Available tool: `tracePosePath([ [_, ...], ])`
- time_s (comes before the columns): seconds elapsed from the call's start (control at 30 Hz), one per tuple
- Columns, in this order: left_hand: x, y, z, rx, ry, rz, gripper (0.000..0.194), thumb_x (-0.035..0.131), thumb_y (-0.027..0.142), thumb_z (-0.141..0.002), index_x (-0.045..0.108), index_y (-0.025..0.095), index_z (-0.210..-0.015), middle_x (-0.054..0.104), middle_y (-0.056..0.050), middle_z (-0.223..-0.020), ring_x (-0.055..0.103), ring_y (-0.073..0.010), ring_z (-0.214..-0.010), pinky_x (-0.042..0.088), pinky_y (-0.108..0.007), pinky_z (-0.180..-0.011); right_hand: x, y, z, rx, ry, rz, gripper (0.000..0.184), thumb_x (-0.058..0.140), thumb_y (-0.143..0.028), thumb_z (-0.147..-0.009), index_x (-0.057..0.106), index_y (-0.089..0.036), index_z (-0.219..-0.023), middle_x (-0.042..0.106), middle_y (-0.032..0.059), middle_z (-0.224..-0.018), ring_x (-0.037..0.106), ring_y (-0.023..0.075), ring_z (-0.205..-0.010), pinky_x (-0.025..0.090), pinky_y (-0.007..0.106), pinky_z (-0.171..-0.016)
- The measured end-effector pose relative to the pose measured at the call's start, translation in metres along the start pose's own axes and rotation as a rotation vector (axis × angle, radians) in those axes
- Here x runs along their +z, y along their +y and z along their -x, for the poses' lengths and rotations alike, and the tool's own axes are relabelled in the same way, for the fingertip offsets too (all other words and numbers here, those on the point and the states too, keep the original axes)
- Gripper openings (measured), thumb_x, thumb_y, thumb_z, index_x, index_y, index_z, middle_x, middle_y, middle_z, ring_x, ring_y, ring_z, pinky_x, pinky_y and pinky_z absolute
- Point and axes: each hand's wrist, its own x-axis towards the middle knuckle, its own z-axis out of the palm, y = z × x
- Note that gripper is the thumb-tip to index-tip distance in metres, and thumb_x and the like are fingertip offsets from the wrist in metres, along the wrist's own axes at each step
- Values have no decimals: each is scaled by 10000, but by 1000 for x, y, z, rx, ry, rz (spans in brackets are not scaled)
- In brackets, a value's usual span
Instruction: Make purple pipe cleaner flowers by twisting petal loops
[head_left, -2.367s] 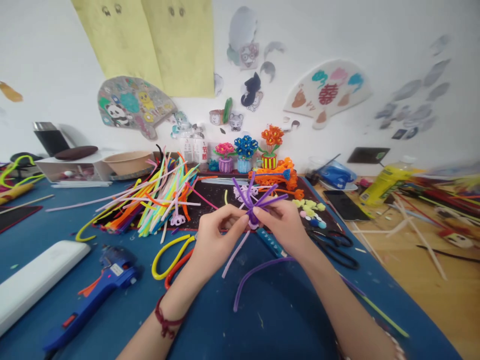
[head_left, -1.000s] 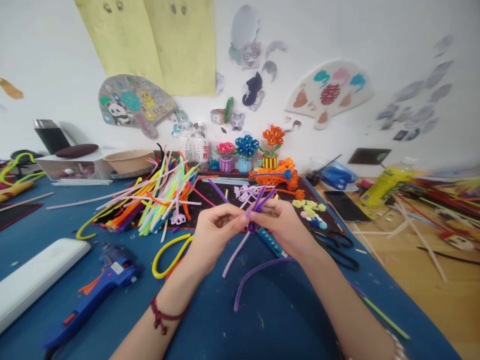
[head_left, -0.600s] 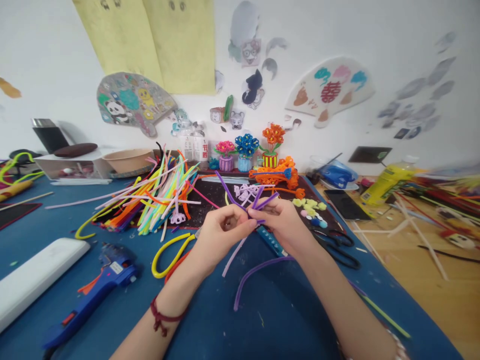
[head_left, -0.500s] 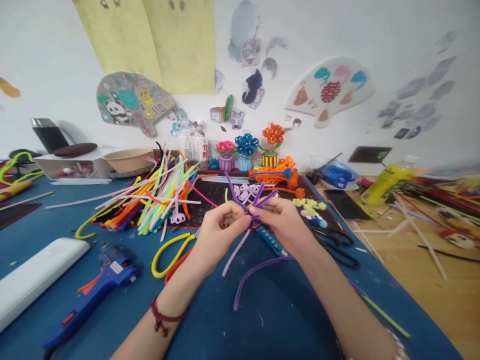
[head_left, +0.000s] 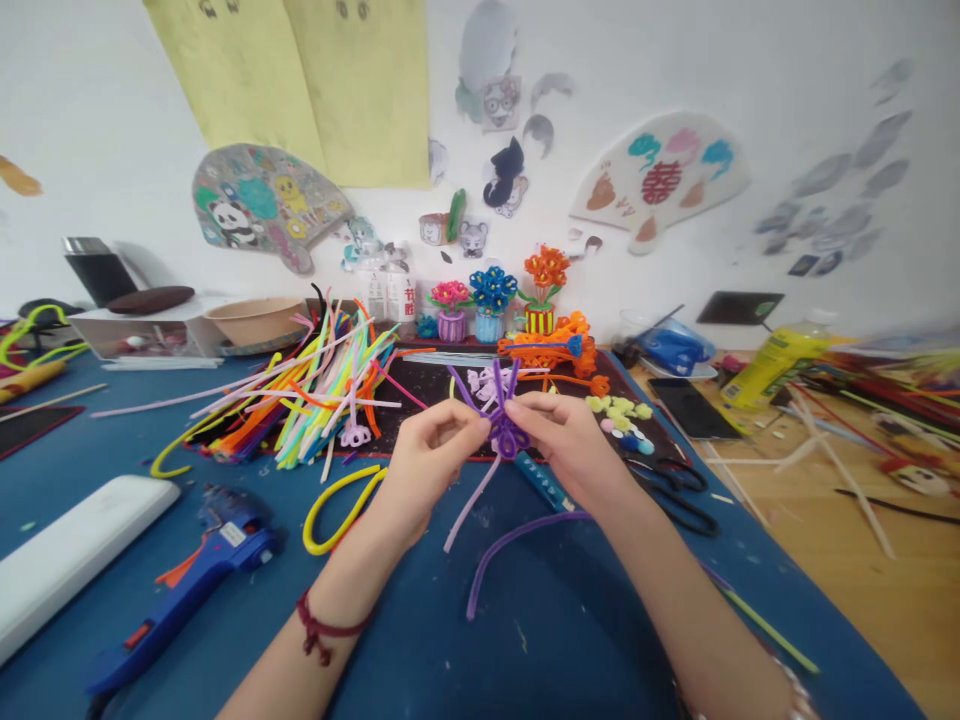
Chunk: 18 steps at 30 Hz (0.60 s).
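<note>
Between my hands is a purple pipe-cleaner flower (head_left: 511,438), with loops at its lower side and straight ends sticking upward. My left hand (head_left: 442,450) pinches its left side between thumb and fingertips. On the other side, my right hand (head_left: 559,435) grips it the same way. Just below hangs or lies a pale lilac pipe cleaner (head_left: 472,505); its upper end is hidden near the flower. A curved purple pipe cleaner (head_left: 499,555) rests on the blue table under my hands. Behind the flower sit lilac looped pieces (head_left: 484,381).
A heap of coloured pipe cleaners (head_left: 330,385) lies left of my hands. Nearer are a blue glue gun (head_left: 199,580) and yellow-handled pliers (head_left: 315,520). Black scissors (head_left: 679,495) and a phone (head_left: 694,408) lie to the right. Potted pipe-cleaner flowers (head_left: 491,300) stand at the back.
The purple flower has turned so its loops now show between my hands. My left hand has shifted slightly left and my fingers cover less of the flower.
</note>
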Motion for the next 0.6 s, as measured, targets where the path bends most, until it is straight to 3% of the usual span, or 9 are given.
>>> tracePosePath([
  [0.2, 1, 3, -1, 30, -86, -69, 223, 712, 301, -704, 599, 137, -605, 468, 45, -556, 306, -55, -490, 199, -203, -434, 1, 0, 1, -17, 10, 62, 209, 817, -330, -640, 745, -168, -749, 675, -3, -652, 552, 100, -582, 411, 232, -564],
  [0.4, 0, 1, -2, 65, -75, -106, 174, 661, 254, -713, 599, 135, -603, 522, 28, -579, 393, -81, -549, 288, -213, -526, 2, 3, -1, -11, 33, 71, 234, 821, -355, -626, 741, -161, -730, 670, -1, -642, 536, 94, -561, 401, 225, -543],
  [0.6, -3, -6, -5, 89, -65, -136, 147, 631, 218, -696, 584, 139, -581, 521, 25, -569, 411, -93, -557, 289, -217, -538, 3, 2, 1, 56, 11, -10, 251, 817, -343, -639, 731, -165, -793, 664, -4, -638, 547, 102, -552, 430, 238, -556],
])
